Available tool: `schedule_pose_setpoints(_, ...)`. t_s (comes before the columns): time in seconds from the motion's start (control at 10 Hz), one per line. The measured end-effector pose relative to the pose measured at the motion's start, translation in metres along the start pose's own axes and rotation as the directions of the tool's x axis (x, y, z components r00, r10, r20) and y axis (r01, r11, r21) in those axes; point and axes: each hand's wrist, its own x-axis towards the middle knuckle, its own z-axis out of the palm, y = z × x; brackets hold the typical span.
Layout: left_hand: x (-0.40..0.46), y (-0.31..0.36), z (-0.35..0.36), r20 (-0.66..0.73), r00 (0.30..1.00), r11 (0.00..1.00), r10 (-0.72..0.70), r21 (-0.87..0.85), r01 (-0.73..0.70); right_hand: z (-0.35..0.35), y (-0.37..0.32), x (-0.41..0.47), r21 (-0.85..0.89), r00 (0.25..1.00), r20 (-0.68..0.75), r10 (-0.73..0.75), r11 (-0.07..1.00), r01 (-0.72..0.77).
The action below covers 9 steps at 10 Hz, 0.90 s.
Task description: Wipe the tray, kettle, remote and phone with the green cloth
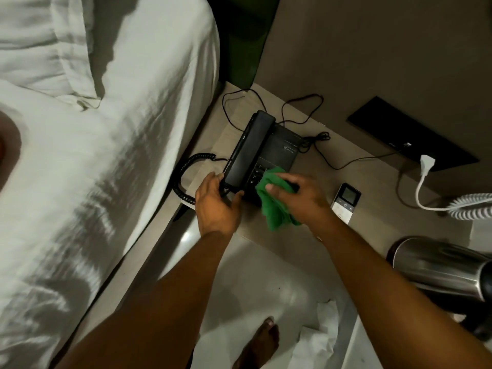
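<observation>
A black desk phone point(277, 150) sits on the beige bedside table point(332, 145). Its handset point(250, 147) lies in the cradle. My left hand point(215, 203) grips the near end of the handset. My right hand point(298, 198) presses the green cloth point(274, 206) onto the phone's keypad. A white remote point(346, 202) with a small screen lies just right of my right hand. The steel kettle point(447, 270) lies at the right edge, partly cut off. No tray shows in this view.
A bed with a white sheet point(93, 169) and pillow fills the left. The phone's coiled cord point(183, 177) and thin black cables trail over the table. A black wall panel point(410, 134) holds a white plug and coiled lead. Crumpled white paper point(319, 336) and a bare foot are on the floor.
</observation>
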Motion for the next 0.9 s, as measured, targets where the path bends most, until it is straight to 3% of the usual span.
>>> schedule_pose_setpoints(0.1,-0.011,0.014,-0.025,-0.021,0.998,0.987,-0.057,-0.154,0.053,-0.001,-0.018,-0.024,0.583,0.968,0.217,0.129,0.778,-0.235)
schedule_pose_setpoints(0.2,-0.028,0.035,-0.083,0.118,0.957,0.639,-0.264,-0.722,0.266,0.028,-0.072,-0.040,0.748,0.852,0.522,-0.039,0.502,-0.435)
schedule_pose_setpoints(0.3,-0.031,0.038,-0.138,0.187,0.944,0.467,-0.272,-0.832,0.299,0.070,-0.124,-0.042,0.694,0.756,0.641,-0.133,0.521,-0.497)
schedule_pose_setpoints(0.4,-0.030,0.035,-0.233,0.006,0.951,0.509,-0.309,-0.843,0.171,0.134,-0.203,-0.041,0.549,0.663,0.723,-0.194,0.744,-0.380)
schedule_pose_setpoints(0.5,-0.022,0.017,-0.316,-0.200,0.896,0.578,-0.397,-0.813,0.074,0.202,-0.268,-0.045,0.335,0.698,0.694,-0.175,0.937,-0.098)
schedule_pose_setpoints(0.6,-0.012,-0.003,-0.355,-0.357,0.812,0.664,-0.462,-0.746,0.050,0.250,-0.296,-0.048,0.235,0.779,0.607,-0.158,0.972,0.014)
schedule_pose_setpoints(0.7,0.004,-0.030,-0.394,-0.589,0.662,0.832,-0.463,-0.547,0.095,0.312,-0.316,-0.053,-0.020,0.823,0.508,-0.256,0.951,0.309)
schedule_pose_setpoints(0.8,0.009,-0.046,-0.402,-0.590,0.640,0.849,-0.492,-0.487,0.205,0.338,-0.320,-0.058,-0.164,0.809,0.491,-0.323,0.878,0.450)
schedule_pose_setpoints(0.9,0.004,-0.052,-0.401,-0.590,0.660,0.884,-0.466,-0.280,0.374,0.348,-0.313,-0.065,-0.218,0.828,0.427,-0.364,0.847,0.485)
